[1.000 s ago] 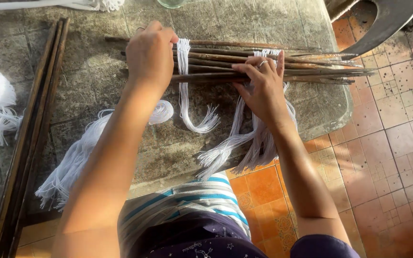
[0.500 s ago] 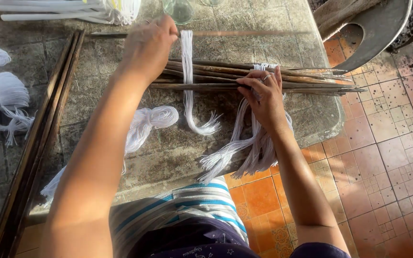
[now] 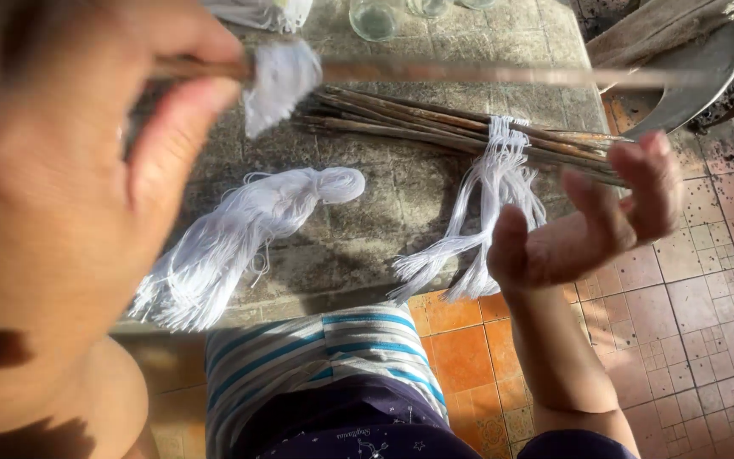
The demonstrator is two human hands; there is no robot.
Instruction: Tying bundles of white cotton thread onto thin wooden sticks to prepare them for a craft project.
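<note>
White, wispy thread hangs from a thin brown wooden stick pinched in the blurred left hand above the mottled stone surface, while the right hand hovers with fingers spread, holding nothing, beside a bundle of rough sticks.

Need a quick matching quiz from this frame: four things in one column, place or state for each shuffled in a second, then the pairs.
1 left hand
2 right hand
3 thread bundle
4 glass jar

a far edge of the table
b lying loose on the table
c open, palm up, holding nothing
d raised near the camera, gripping a stick

Pairs: 1-d, 2-c, 3-b, 4-a
</note>
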